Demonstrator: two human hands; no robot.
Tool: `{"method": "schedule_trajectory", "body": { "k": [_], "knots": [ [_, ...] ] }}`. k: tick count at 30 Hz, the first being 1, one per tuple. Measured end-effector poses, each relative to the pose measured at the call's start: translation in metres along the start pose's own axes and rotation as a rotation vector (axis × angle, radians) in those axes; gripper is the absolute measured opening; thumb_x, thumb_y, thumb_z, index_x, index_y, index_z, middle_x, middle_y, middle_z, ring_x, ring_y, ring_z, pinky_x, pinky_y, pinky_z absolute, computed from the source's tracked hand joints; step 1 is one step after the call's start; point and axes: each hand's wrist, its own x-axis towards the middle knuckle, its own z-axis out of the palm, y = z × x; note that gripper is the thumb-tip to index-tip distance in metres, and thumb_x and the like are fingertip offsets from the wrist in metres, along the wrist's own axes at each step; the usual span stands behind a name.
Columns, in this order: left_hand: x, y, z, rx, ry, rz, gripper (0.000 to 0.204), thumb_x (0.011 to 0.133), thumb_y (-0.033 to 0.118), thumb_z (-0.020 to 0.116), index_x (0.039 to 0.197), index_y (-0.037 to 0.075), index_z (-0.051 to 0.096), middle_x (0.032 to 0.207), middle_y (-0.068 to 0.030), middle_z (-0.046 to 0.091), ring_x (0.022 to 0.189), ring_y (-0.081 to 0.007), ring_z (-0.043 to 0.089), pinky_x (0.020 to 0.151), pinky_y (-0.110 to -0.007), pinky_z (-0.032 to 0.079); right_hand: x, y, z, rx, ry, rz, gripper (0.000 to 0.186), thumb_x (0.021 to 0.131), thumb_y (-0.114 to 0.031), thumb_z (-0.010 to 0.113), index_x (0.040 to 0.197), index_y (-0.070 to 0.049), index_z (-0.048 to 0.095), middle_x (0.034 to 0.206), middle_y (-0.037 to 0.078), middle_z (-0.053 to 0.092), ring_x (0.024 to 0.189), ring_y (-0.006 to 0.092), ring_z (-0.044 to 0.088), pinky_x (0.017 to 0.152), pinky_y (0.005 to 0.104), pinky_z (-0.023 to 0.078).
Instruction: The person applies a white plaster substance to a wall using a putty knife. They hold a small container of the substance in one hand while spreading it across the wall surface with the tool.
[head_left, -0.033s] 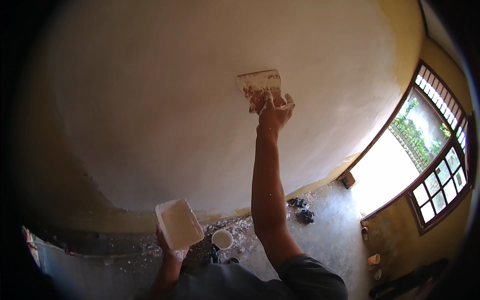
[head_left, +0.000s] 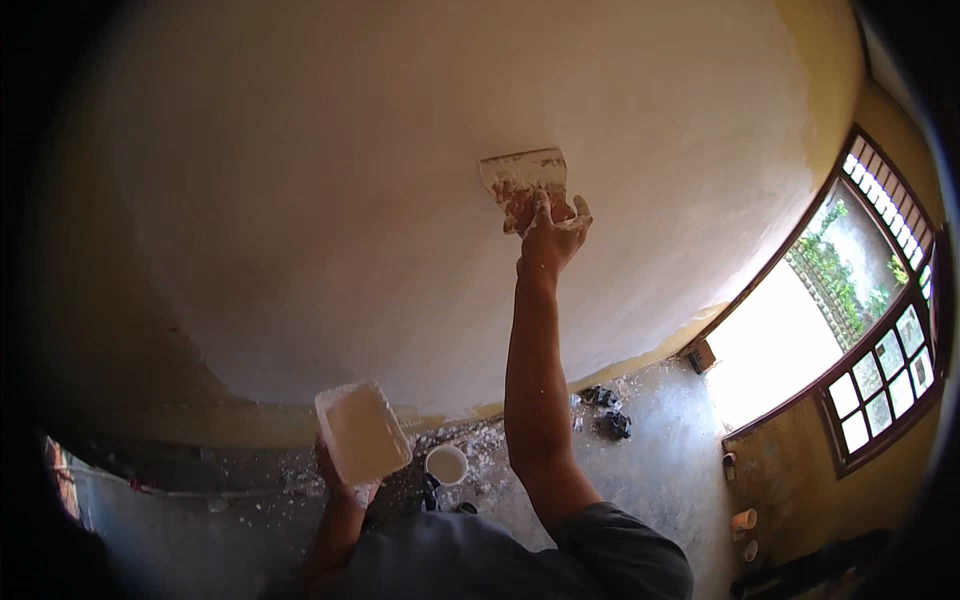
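Note:
Stretched out ahead of me, my right hand point(head_left: 553, 235) is closed on a wide, flat putty knife point(head_left: 524, 166). Pale filler and reddish-brown stains cover the blade, which lies against the whitish coated wall point(head_left: 340, 200). Filler is smeared on my fingers and thumb too. Lower down, my left hand point(head_left: 335, 477) grips a shallow rectangular white tray point(head_left: 364, 433) from its left side and below. The tray is tilted, with a pale, smooth surface inside; how much filler it holds I cannot tell. Most of the left fingers are hidden by it.
A white bucket point(head_left: 446, 465) stands on the grey floor point(head_left: 655, 450) among white flecks. Black crumpled plastic point(head_left: 617, 426) lies near the wall base. At right are a bright doorway point(head_left: 775, 330), a paned window point(head_left: 880, 375), a small box point(head_left: 700, 356) and orange cups point(head_left: 744, 520).
The whole view has shifted slightly. The putty knife and my right hand appear a little lower and farther right; the tray appears slightly higher. Both hands keep their hold.

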Motion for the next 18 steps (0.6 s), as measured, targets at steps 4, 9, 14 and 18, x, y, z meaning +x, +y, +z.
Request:
{"method": "schedule_trajectory", "body": {
  "k": [4,9,14,18],
  "knots": [
    [0.001,-0.007,0.014,-0.149,0.124,-0.077,0.054,0.101,0.05,0.04,0.138,0.012,0.051,0.126,-0.0095,0.062,0.114,-0.0306,0.064,0.094,-0.051,0.054,-0.086,0.132,-0.094,0.02,0.118,0.282,0.057,0.09,-0.004,0.068,0.138,0.007,0.038,0.112,0.019,0.062,0.104,0.0263,0.065,0.086,0.034,0.056],
    [-0.012,-0.004,-0.013,-0.133,0.179,-0.04,0.054,0.101,0.049,0.038,0.139,0.012,0.051,0.127,-0.0098,0.062,0.115,-0.0307,0.063,0.097,-0.051,0.052,-0.191,0.125,-0.042,-0.268,-0.501,0.147,0.021,0.088,-0.006,0.072,0.105,0.005,0.068,0.088,0.008,0.069,0.081,0.0146,0.067,0.071,0.0289,0.056],
    [-0.03,0.003,-0.023,-0.13,0.166,-0.024,0.059,0.1,0.053,0.038,0.14,0.012,0.051,0.131,-0.0099,0.061,0.116,-0.0305,0.062,0.097,-0.05,0.052,-0.25,0.041,0.112,-0.324,-0.836,-0.423,0.015,0.087,-0.014,0.071,0.095,-0.003,0.064,0.083,0.019,0.068,0.075,0.0361,0.068,0.065,0.0408,0.056],
    [-0.026,0.009,0.002,-0.137,0.265,0.001,0.058,0.1,0.051,0.038,0.139,0.011,0.051,0.13,-0.0099,0.061,0.117,-0.0304,0.061,0.096,-0.049,0.053,-0.247,0.054,0.163,-0.397,-0.791,-0.623,0.015,0.085,-0.016,0.068,0.095,-0.007,0.06,0.084,0.018,0.066,0.079,0.0371,0.068,0.064,0.0478,0.055]
  ]
}}
